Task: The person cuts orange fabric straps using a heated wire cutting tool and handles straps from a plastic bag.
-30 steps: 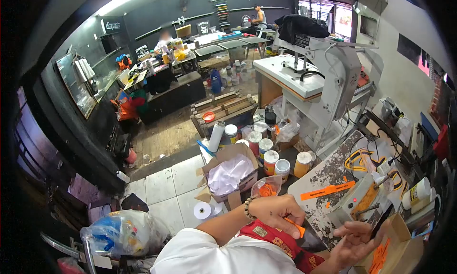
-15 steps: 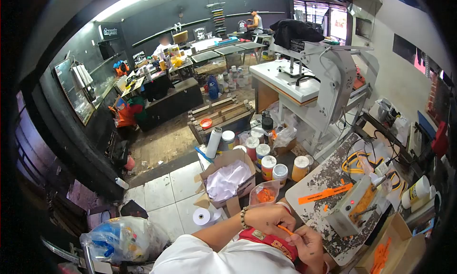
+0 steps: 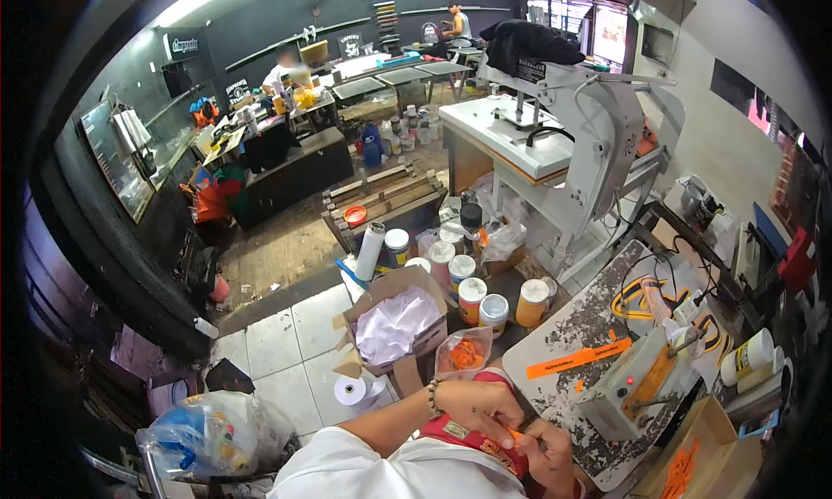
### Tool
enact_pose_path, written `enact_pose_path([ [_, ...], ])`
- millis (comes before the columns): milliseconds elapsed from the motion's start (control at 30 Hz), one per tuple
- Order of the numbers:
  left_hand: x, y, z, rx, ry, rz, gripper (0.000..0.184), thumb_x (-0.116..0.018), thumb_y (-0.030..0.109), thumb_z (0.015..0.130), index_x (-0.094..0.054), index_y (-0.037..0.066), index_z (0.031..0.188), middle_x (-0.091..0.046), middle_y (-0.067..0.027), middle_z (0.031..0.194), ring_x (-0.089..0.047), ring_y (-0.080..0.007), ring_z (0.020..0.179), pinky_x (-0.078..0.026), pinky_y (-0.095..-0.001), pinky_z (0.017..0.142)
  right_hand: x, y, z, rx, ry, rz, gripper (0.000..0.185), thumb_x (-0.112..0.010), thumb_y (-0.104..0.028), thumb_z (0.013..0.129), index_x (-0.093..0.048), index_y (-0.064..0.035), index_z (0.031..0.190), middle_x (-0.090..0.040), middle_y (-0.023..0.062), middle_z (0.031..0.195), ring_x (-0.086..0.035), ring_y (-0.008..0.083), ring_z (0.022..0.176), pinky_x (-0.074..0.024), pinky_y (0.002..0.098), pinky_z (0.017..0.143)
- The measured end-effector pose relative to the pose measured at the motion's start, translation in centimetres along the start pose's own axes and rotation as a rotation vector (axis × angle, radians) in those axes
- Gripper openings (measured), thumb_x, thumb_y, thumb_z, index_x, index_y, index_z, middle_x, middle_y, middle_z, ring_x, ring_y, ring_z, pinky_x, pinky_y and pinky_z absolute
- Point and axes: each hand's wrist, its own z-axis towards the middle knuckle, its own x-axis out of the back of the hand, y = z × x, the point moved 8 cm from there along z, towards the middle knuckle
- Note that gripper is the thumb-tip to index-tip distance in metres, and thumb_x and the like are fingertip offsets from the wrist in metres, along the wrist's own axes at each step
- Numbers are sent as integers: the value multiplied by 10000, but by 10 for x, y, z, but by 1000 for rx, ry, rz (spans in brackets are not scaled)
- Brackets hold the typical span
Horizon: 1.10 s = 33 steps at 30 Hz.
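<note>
My left hand, with a beaded bracelet at its wrist, is closed on a small orange strip above my lap. Close beside it, my right hand pinches the same strip. Fingers hide most of it. Right of my hands, a printed orange strip lies on the worn tabletop, near a grey box-shaped machine with a red light. More orange strips lie in a cardboard box at the lower right. A clear bag holds orange pieces just beyond my hands.
An open carton of white cloth stands ahead, by several paint tubs. A white roll sits on the tiles. A large heat press stands behind. At lower left is a stuffed plastic bag. Two people are in the background.
The whole view has shifted slightly, with the scene moving left and up in the frame. Both hands stay together on the orange strip, with the fingers slightly repositioned.
</note>
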Motion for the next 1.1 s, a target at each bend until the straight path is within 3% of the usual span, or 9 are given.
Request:
enact_pose_path([
  [100, 5, -1, -2, 17, -34, -51, 312, -693, 265, 910, -607, 11, 751, -526, -36, 596, -453, -126, 539, -348, -319, 500, 2, 14, -5, -81, 101, 178, 312, -643, -250, 947, -578, 0, 771, -617, 56, 668, -604, 123, 578, -447, 247, 530],
  [200, 16, 5, -1, 32, -27, -62, 311, -682, 275, 918, -624, 10, 764, -590, -53, 618, -508, -130, 548, -371, -323, 500, -7, 10, 5, -60, 28, 231, 336, -625, -255, 957, -573, -2, 743, -610, 53, 650, -598, 122, 564, -453, 252, 522],
  [300, 19, 6, 0, 51, -54, -47, 327, -686, 288, 913, -621, 8, 756, -598, -65, 621, -520, -137, 548, -371, -326, 496, -11, 6, 14, -21, 23, 105, 328, -621, -248, 958, -573, -9, 740, -604, 51, 639, -587, 117, 559, -450, 246, 523],
  [433, 28, 4, -11, 113, -66, -23, 376, -689, 300, 910, -590, 4, 700, -556, -63, 583, -505, -148, 517, -352, -331, 480, -6, 9, 11, 10, 21, 121, 297, -614, -206, 955, -577, -9, 737, -602, 58, 638, -575, 113, 548, -441, 241, 514],
  [600, 54, 12, -28, 181, -27, 85, 416, -693, 297, 908, -567, 12, 633, -513, -68, 540, -494, -164, 476, -344, -333, 463, 1, 37, -12, -131, 37, 294, 268, -601, -139, 944, -577, 2, 718, -603, 74, 640, -564, 111, 545, -428, 246, 503],
  [833, 74, 11, -25, 168, -11, 185, 490, -759, 331, 844, -506, 21, 561, -459, -60, 489, -442, -160, 436, -312, -354, 433, 20, 36, -48, -103, -5, 184, 177, -680, -90, 891, -597, 8, 769, -553, 67, 655, -523, 147, 603, -393, 303, 564],
  [867, 77, 11, -21, 136, 5, 193, 523, -762, 339, 839, -481, 13, 543, -432, -50, 464, -410, -149, 418, -300, -355, 426, 29, 37, -58, -129, 100, 157, 177, -680, -90, 891, -597, 8, 769, -553, 67, 655, -523, 147, 603, -393, 303, 564],
  [967, 79, 18, 1, 106, -88, 187, 517, -809, 288, 798, -461, 19, 525, -438, -47, 461, -412, -136, 407, -276, -338, 414, 30, 29, -68, -138, 69, 233, 208, -678, -91, 898, -554, 16, 770, -527, 59, 671, -499, 151, 617, -380, 316, 579],
  [1100, 88, 14, 18, 124, 37, 43, 498, -850, 240, 753, -468, 38, 505, -459, -37, 461, -413, -121, 403, -253, -320, 407, 39, 27, -84, -153, 136, 251, 220, -683, -97, 894, -543, 17, 770, -507, 62, 663, -482, 152, 610, -370, 321, 572],
])
